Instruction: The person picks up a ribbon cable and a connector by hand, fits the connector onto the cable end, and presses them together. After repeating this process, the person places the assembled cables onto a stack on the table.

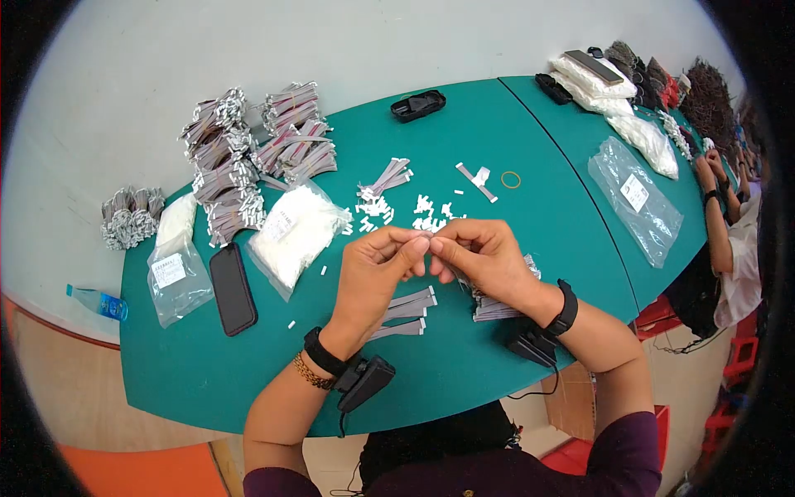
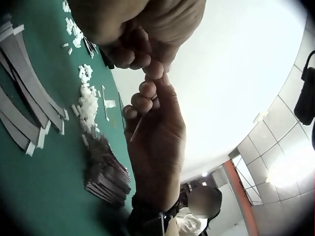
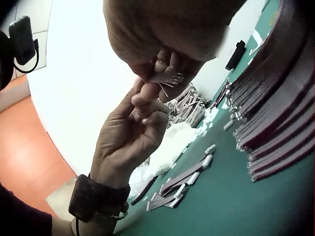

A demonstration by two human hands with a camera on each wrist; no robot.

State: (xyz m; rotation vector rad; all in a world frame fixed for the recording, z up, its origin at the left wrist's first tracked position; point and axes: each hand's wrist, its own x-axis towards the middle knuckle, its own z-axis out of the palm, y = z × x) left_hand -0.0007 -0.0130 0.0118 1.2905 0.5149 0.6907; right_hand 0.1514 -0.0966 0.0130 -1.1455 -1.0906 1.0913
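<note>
Both hands meet fingertip to fingertip above the green table [image 1: 530, 224]. My right hand [image 1: 484, 261] pinches a short grey flat ribbon cable [image 3: 167, 78], whose narrow separated wires stick out past the fingers. In the left wrist view that cable [image 2: 138, 127] appears edge-on as a thin strip. My left hand [image 1: 373, 269] has thumb and forefinger pressed together at the cable's end, which the fingertips hide. Below the hands lie flat cables with white connectors [image 1: 410, 306] and a stack of grey ribbon cables [image 2: 108, 177]. Small white connectors [image 1: 426, 211] are scattered just beyond the fingers.
Bundled cables [image 1: 224, 166] are piled at the back left. A bag of white parts [image 1: 294, 228], a phone [image 1: 233, 290] and another plastic bag [image 1: 178, 277] lie left. A black case [image 1: 418, 105] and a rubber band [image 1: 511, 180] lie farther back. Another person [image 1: 733, 224] sits right.
</note>
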